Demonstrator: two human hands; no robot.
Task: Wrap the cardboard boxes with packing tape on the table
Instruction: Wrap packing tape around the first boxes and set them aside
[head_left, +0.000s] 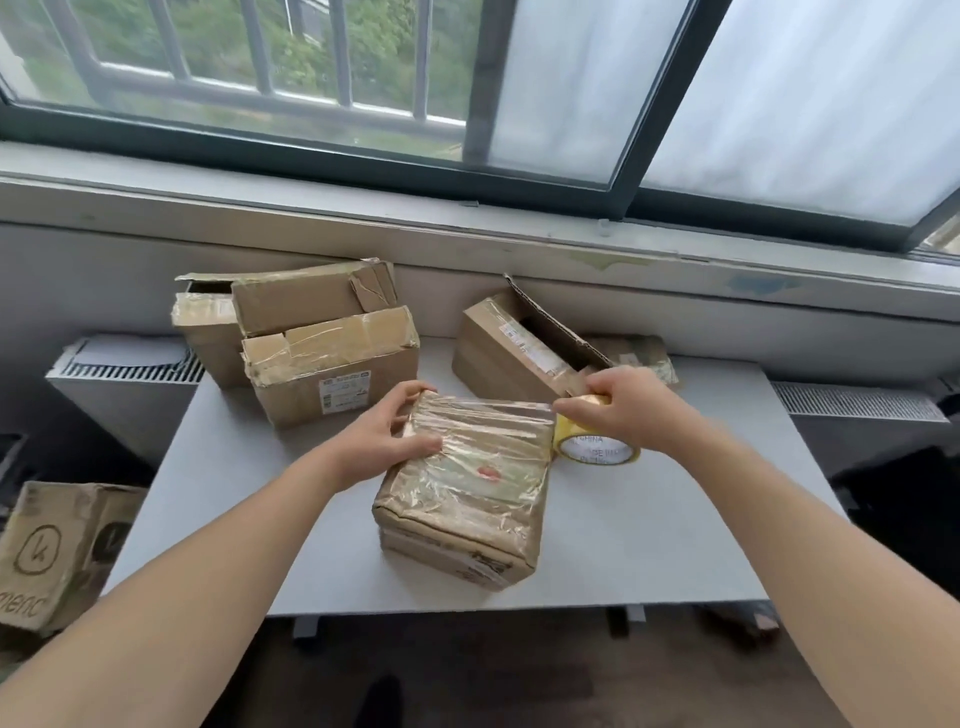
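A cardboard box (467, 493) covered in shiny clear tape sits in the middle of the grey table (649, 545). My left hand (384, 431) holds its far left corner, thumb lying on the top and fingers curled over the far edge. My right hand (618, 402) grips a roll of packing tape (597, 449) with a yellow core, just right of the box's far right corner. A strip of tape runs from the roll along the box's far top edge.
Two stacked worn boxes (322, 343) stand at the table's back left. An open box (514, 348) lies at the back right. Another printed box (57, 551) sits on the floor at the left. Radiators and a window sill line the wall behind.
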